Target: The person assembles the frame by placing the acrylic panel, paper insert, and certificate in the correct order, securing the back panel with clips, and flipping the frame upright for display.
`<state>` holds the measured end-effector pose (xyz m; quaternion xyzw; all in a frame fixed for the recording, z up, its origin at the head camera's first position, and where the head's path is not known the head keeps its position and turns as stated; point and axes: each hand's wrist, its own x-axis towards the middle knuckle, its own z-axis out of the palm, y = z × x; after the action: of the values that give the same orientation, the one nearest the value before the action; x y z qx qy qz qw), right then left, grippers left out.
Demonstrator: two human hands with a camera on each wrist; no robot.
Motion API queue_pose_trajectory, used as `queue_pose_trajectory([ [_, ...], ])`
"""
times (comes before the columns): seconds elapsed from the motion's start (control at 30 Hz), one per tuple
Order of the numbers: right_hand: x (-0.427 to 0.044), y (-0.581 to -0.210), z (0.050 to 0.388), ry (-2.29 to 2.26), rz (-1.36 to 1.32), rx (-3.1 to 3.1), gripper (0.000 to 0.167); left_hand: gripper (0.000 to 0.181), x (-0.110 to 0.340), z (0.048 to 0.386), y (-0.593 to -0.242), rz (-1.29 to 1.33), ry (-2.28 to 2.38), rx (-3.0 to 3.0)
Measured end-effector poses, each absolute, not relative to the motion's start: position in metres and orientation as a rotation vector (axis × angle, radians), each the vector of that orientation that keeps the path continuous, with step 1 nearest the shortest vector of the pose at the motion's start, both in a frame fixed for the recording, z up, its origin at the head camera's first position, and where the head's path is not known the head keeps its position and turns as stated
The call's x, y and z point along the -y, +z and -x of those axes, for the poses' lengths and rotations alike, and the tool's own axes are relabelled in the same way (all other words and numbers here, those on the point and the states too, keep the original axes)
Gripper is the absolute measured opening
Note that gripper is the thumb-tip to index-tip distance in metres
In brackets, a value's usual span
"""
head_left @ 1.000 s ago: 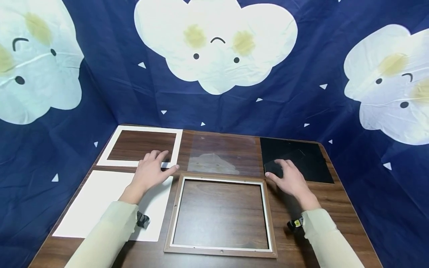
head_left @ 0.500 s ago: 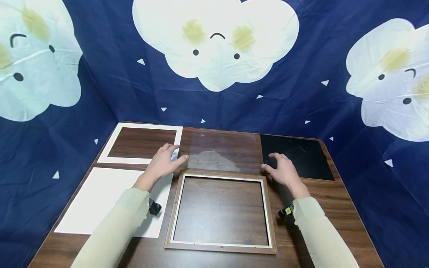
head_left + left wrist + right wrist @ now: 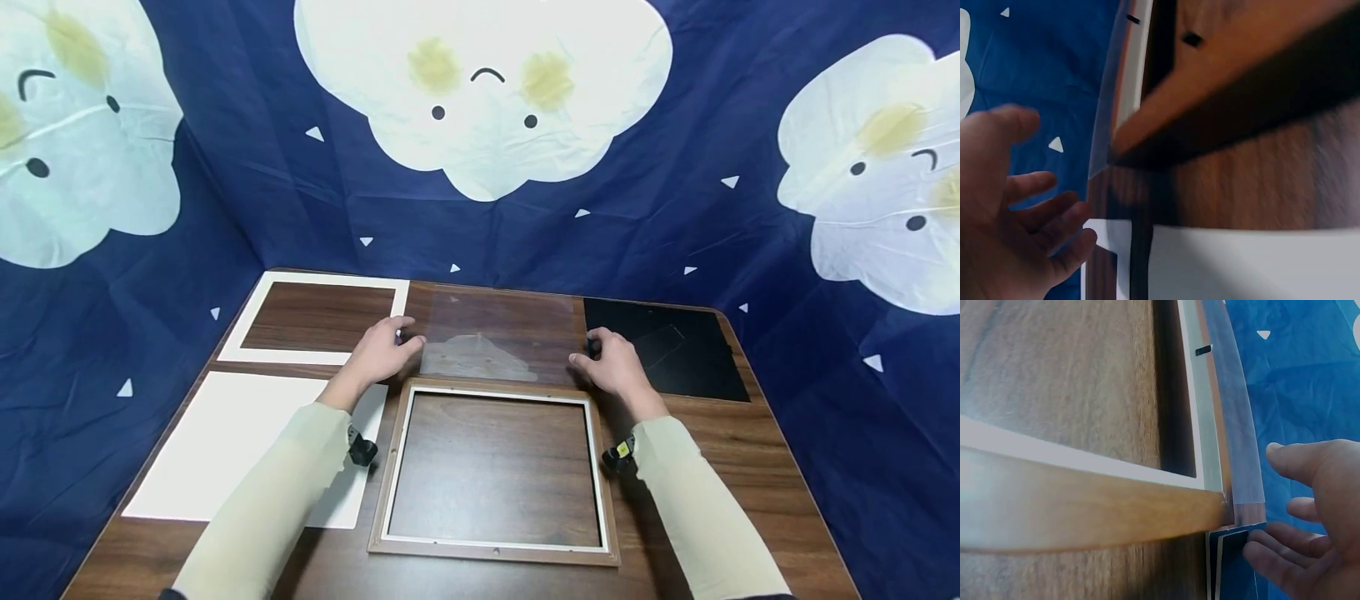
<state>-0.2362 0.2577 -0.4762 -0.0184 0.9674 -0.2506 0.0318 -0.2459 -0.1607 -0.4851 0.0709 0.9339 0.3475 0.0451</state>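
A clear sheet (image 3: 502, 333) lies flat at the back middle of the table, behind a brown rectangular frame (image 3: 495, 553) with a white inner edge. At the sheet's left edge is my left hand (image 3: 378, 352), fingers loosely bent and holding nothing. My right hand (image 3: 615, 365) is at its right edge, over the near left corner of a black panel (image 3: 675, 354), thumb and fingers apart. In the left wrist view the left hand (image 3: 1019, 206) has its fingers spread beside the sheet's corner; the right wrist view has the right hand (image 3: 1310, 519) similarly beside it.
A white border mat (image 3: 273, 357) lies at the back left, with a white sheet (image 3: 217, 450) in front of it, partly under my left arm. Behind the wooden table (image 3: 727, 450) hangs a blue cloth (image 3: 495, 242) with clouds.
Both hands have moved inward, the left one rightward from over the white mat and the right one leftward from the black panel, towards the clear sheet's sides.
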Motion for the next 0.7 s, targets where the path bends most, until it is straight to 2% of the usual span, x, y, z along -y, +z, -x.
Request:
queue_pose_trajectory([
  [0.2,-0.253,-0.477,0.245,-0.798,0.040,-2.962,0.058,0.054,0.153,0.251,-0.483,-0.149,1.168,-2.799],
  [0.7,-0.242,-0.470,0.264,-0.710,-0.019,-2.822,0.052,0.051,0.135,0.264,-0.483,-0.030,1.138,-2.718],
])
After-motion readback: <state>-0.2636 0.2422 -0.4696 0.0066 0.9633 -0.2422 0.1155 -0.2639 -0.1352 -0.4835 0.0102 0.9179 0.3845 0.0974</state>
